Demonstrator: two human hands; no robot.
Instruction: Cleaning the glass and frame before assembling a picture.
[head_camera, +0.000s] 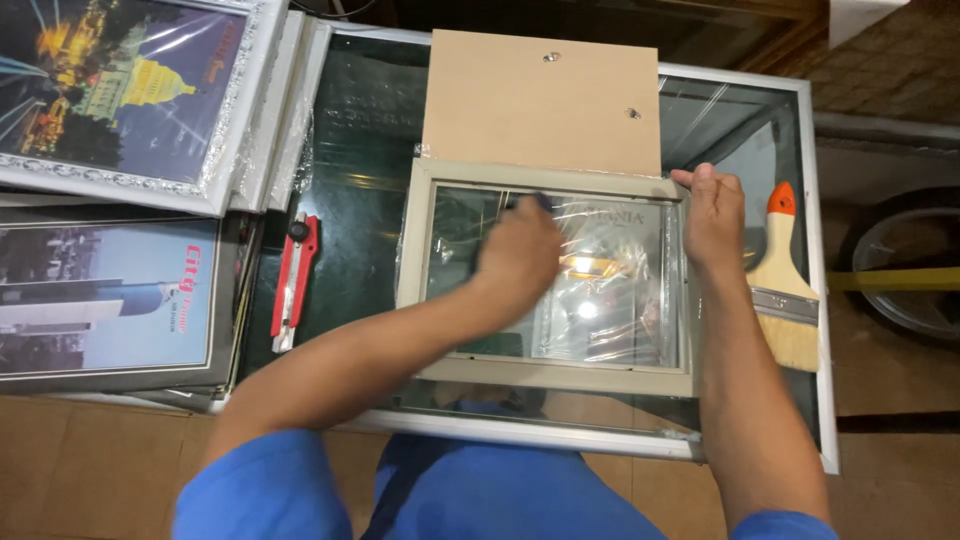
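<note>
Head view looks straight down on a glass worktop (770, 110) w/ a metal rim, and I see the grey picture frame (545, 375) lying flat in the middle of it, long axis running left to right, directly in front of the person. Left hand (520, 255) is over the glass pane of the frame, a bit left of centre; its fingers are curled together around something small and dark that only peeks out at the top edge, so I cannot tell what it is, perhaps a cloth or a tool. This hand is the nearer one to the pane, it touches or almost touches it. Right hand (712, 215) is at the upper right corner of the frame, fingers (705, 180) close together and pressed on the frame edge, holding it steady, not wrapped around anything. Behind the frame, touching its far edge, lies a brown backing board (540, 100) w/ two small metal hangers. Approx. beside the right hand, to the right, a paintbrush (785, 290) w/ orange tip rests on the worktop. On the left a red utility knife (295, 280) lies near the frame but apart from it, and further left framed pictures (110, 90) are stacked.
</note>
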